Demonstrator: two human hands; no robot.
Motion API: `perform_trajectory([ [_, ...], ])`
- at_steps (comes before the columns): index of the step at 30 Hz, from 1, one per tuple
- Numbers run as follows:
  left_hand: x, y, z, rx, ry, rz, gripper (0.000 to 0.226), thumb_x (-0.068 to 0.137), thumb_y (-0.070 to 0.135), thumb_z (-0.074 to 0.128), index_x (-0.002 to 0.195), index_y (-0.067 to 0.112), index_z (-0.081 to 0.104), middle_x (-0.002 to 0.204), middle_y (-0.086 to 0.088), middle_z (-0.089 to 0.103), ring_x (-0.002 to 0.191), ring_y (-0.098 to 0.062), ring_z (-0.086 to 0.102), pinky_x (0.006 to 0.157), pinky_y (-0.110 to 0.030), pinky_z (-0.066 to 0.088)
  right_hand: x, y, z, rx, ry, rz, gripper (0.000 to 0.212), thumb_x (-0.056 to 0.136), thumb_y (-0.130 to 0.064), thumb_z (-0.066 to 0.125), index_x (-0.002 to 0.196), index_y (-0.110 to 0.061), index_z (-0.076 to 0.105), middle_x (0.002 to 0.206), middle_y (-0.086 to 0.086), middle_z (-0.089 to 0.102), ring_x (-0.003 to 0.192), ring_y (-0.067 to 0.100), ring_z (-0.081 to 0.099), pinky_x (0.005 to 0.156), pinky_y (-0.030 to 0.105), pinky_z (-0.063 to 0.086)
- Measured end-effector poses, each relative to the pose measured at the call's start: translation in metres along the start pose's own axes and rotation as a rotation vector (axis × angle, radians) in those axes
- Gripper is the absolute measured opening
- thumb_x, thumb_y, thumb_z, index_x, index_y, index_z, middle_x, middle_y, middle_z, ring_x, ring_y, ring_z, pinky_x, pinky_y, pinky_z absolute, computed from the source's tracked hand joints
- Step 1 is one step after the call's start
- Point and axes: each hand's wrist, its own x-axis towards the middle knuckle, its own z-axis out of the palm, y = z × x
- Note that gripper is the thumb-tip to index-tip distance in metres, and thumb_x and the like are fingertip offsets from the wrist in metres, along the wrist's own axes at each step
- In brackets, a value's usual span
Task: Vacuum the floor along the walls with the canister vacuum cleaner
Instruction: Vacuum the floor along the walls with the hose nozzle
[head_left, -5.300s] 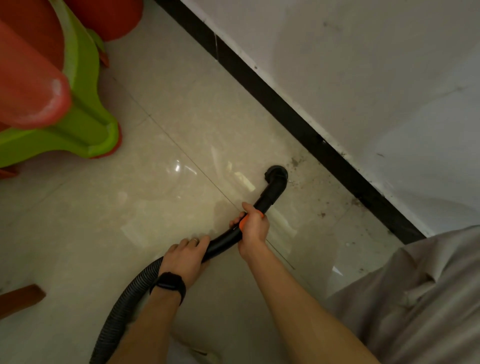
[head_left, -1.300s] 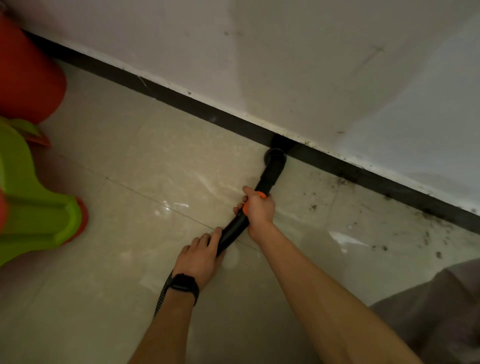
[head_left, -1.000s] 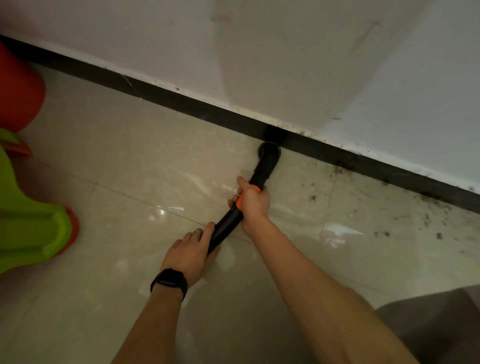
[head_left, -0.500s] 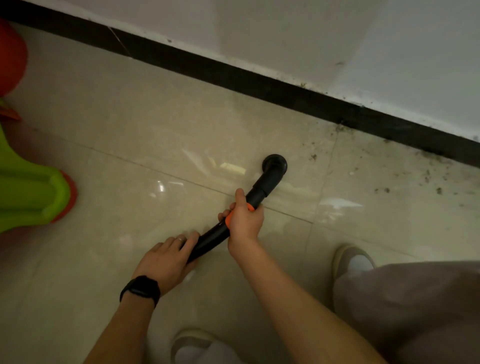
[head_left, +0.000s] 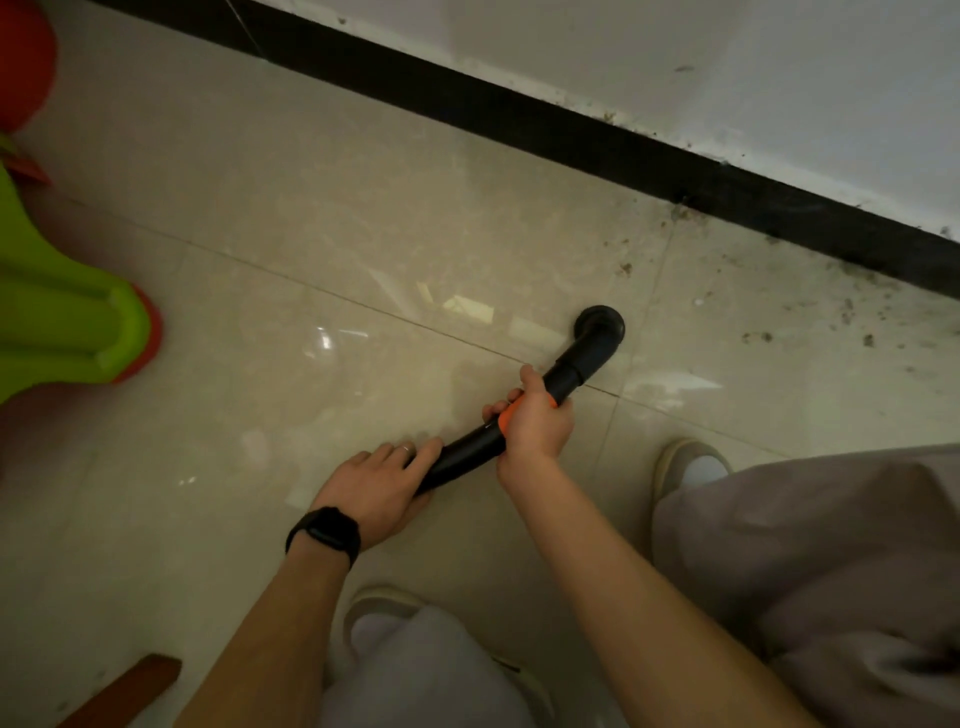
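Observation:
A black vacuum hose handle with an orange ring runs up to a bent black nozzle whose mouth sits on the beige tiled floor, a short way from the black skirting board. My right hand grips the handle at the orange ring. My left hand, with a black watch on the wrist, holds the handle lower down, fingers curled over it. Dark dirt specks lie on the floor to the right of the nozzle, near the skirting.
A green and red plastic stool stands at the left edge. A brown wooden piece shows at the bottom left. My shoes and grey trousers fill the lower right. The white wall rises behind the skirting.
The nozzle came back from the skirting board onto the open tile. My view tilted down, and my legs and shoes came into sight. Both hands kept their hold.

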Motion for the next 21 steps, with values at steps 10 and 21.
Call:
perform_trajectory([
  [10,-0.145,-0.03,0.006,-0.112,-0.21,-0.398,0.066,0.078,0.03,0.079,0.126,0.023,0.034,0.099,-0.011,0.068,0.079,-0.03,0.066,0.059,-0.036,0.054,-0.069,0.116,0.028,-0.126,-0.132,0.172,0.037,0.097,-0.019,0.069,0.129,-0.007,0.054,0.063,0.003,0.056,0.042,0.012,0.054,0.048,0.028,0.051],
  [21,-0.077,-0.012,0.008,-0.048,-0.193,-0.113,0.063,0.08,0.04,0.074,0.124,0.023,0.033,0.092,-0.006,0.066,0.073,-0.026,0.063,0.055,-0.032,0.05,-0.035,0.065,-0.01,-0.04,0.006,0.083,0.014,0.096,-0.011,0.066,0.103,-0.008,0.054,0.057,0.003,0.049,0.042,0.016,0.049,0.048,0.031,0.051],
])
